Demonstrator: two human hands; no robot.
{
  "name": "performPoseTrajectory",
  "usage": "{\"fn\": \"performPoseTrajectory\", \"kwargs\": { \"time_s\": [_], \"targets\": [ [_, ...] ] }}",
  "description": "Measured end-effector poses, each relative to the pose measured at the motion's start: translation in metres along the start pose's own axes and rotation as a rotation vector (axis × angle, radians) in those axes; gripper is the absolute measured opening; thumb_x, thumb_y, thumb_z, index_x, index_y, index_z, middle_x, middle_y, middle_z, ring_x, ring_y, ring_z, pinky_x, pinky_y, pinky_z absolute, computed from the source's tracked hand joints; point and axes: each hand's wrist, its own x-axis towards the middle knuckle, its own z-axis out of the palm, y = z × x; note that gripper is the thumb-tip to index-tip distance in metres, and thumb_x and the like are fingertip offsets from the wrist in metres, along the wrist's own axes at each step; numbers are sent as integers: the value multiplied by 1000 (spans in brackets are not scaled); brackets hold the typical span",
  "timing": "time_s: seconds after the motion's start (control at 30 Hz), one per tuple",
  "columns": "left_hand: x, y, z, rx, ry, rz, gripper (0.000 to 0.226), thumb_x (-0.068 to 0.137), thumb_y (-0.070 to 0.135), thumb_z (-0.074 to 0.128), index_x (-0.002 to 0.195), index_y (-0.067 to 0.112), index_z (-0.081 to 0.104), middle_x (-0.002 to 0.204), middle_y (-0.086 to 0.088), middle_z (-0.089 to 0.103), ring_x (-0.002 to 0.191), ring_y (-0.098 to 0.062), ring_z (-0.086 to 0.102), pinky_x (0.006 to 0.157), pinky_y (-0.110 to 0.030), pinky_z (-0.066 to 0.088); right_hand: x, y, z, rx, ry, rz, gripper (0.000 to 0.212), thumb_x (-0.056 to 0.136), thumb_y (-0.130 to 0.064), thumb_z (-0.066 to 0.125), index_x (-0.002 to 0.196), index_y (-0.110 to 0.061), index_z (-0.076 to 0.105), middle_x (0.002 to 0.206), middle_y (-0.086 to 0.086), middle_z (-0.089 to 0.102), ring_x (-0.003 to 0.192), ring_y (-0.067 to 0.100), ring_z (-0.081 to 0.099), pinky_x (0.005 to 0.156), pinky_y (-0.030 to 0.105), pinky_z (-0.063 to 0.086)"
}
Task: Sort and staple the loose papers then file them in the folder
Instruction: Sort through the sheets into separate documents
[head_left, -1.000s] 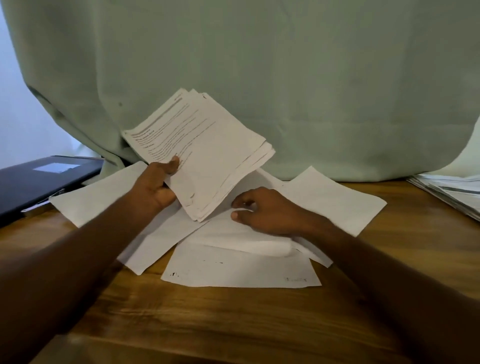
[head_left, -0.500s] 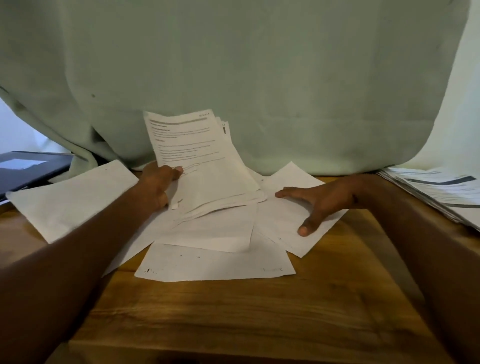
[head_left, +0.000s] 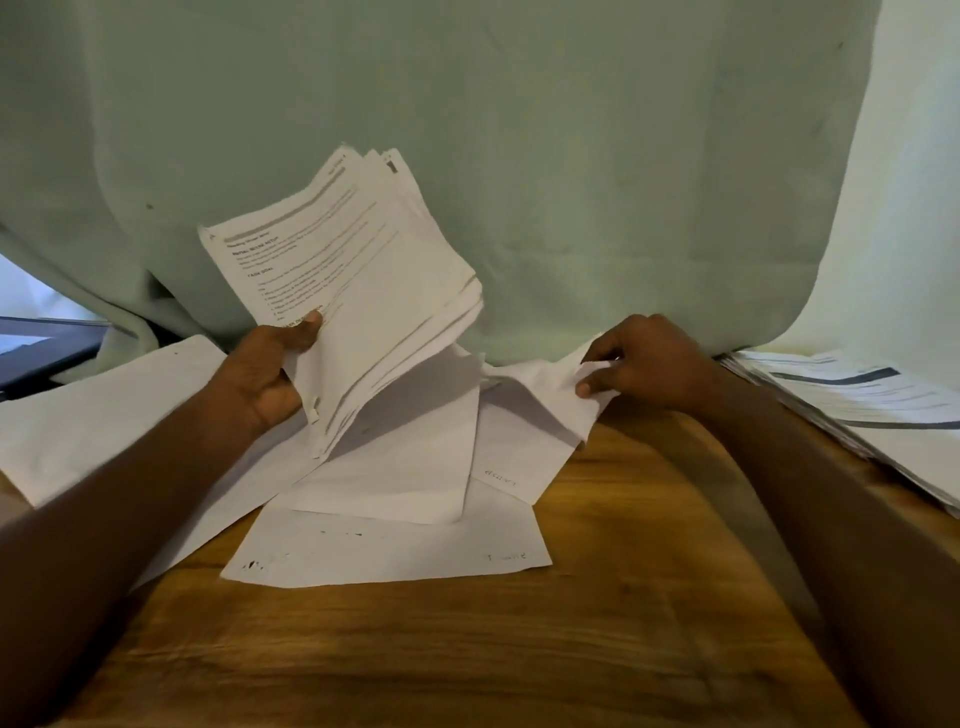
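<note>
1. Dark folder (head_left: 47, 348) at 9 o'clock, far left on the tabletop (head_left: 623, 597), partly under the green cloth (head_left: 519, 156). Nothing filed in it as far as can be seen.
2. Left hand (head_left: 265, 374) grasps a stack of printed pages (head_left: 358, 291) at its lower edge, thumb on top, stack raised & tilted toward 12 o'clock. Edges fanned, not squared.
3. Loose sheets (head_left: 395, 545) lie face-down, overlapping, at centre under & below the stack, approx 4-5 of them; one more spreads toward 9 o'clock.
4. Right hand (head_left: 639, 364) at 2 o'clock pinches the corner of one sheet (head_left: 540, 415), lifting & crumpling it slightly.
5. Second pile of printed papers (head_left: 857, 400) at 3 o'clock, well apart from the hands.
6. Progress: early, I'd judge. Gathering/sorting is under way; several sheets not yet collected. No stapler in view, no staple visible, so stapling & filing both remain.
</note>
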Motion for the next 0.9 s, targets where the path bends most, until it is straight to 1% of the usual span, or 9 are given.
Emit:
{"fn": "performPoseTrajectory", "kwargs": {
  "time_s": [0.1,0.2,0.3,0.4,0.5,0.57,0.7,0.8,0.9],
  "targets": [
    [0,2,0,-65,-48,5,46,99,6,57,145,17,57,141,-3,63,123,-18,64,105,-38,53,-9,7,-30,124,271,36,27,80,-41,83,97,-20,82,90,-1,77,76,14,65,73,31,51],
    [-1,1,2,-128,-125,3,48,99,7,56,145,17,56,141,-3,63,125,-18,64,100,-36,56,-19,7,-48,875,454,149,27,81,-37,83,96,-15,81,90,5,78,82,21,73,77,34,57],
    [-7,1,12,-159,-189,16,50,97,7,55,145,18,56,139,-2,65,120,-16,67,91,-32,59,-19,3,-50,1704,216,161,38,93,-29,74,124,-8,71,121,11,73,116,30,68,102,48,54],
    [-14,3,22,-176,-263,10,62,86,9,67,146,19,56,142,-3,63,123,-17,65,91,-33,59,-17,0,-40,2105,52,101,29,101,-26,62,127,-13,69,122,7,71,111,22,69,97,48,57],
    [-20,6,25,-251,-357,-69,100,55,11,100,146,18,57,139,-3,65,119,-17,68,87,-35,61,-15,0,-21,2201,-42,79,42,94,-22,68,135,-14,64,125,6,69,113,22,68,85,47,61],
    [-27,9,30,-331,-433,-149,107,51,8,102,146,17,55,142,-5,62,112,-15,71,81,-31,62,-9,-4,-7,2182,-105,102,69,78,-16,86,142,-14,59,131,6,66,120,22,64,96,45,57],
    [-37,9,41,-239,-411,-136,74,50,5,98,120,16,77,124,-6,73,99,-16,75,78,-32,63,-12,-16,12,2045,-254,118,59,71,-11,89,127,-8,69,118,10,69,105,24,68,96,42,57],
    [-40,7,42,-196,-377,-159,55,66,4,84,119,16,77,124,-6,73,100,-17,75,78,-33,63,7,-18,28,1917,-272,289,18,89,-18,71,101,-5,73,88,6,68,77,19,65,74,33,61],
    [-38,6,38,-148,-333,-184,47,88,5,58,131,17,70,128,-8,71,101,-19,75,79,-36,64,47,40,81,2104,-422,-118,37,108,-18,41,104,7,68,100,12,67,86,20,67,79,28,58]
  ]
}}
